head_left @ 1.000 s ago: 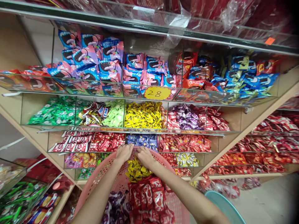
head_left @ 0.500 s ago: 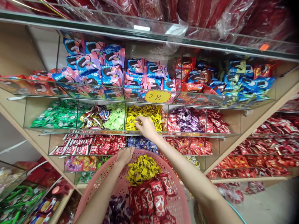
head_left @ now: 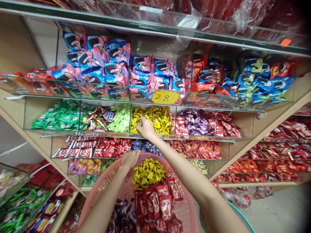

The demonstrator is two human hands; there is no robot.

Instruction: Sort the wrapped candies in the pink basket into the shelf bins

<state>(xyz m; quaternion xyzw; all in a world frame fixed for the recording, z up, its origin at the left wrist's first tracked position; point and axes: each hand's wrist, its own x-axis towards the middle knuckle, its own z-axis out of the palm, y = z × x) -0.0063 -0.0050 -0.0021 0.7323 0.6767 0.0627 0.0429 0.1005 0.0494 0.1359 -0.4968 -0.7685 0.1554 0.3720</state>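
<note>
R hand (head_left: 145, 127) reaches into bin of yellow-wrapped sweets (head_left: 155, 118), fingers (head_left: 139, 121) curled into pile; can't tell if gripping any. L hand (head_left: 130, 160) loosely open at rim of pink plastic basket (head_left: 102, 191), nothing visible in it. Just right of L hand, inside basket: more yellow sweets (head_left: 148, 173), red packets below them (head_left: 157, 202). Blue packets (head_left: 145, 147) just below R hand, pale green sweets (head_left: 120, 118) to its left, round "28" sign (head_left: 165, 97) above it.

Light wooden shelving units (head_left: 257, 136) stand on a pale floor (head_left: 274, 210).
</note>
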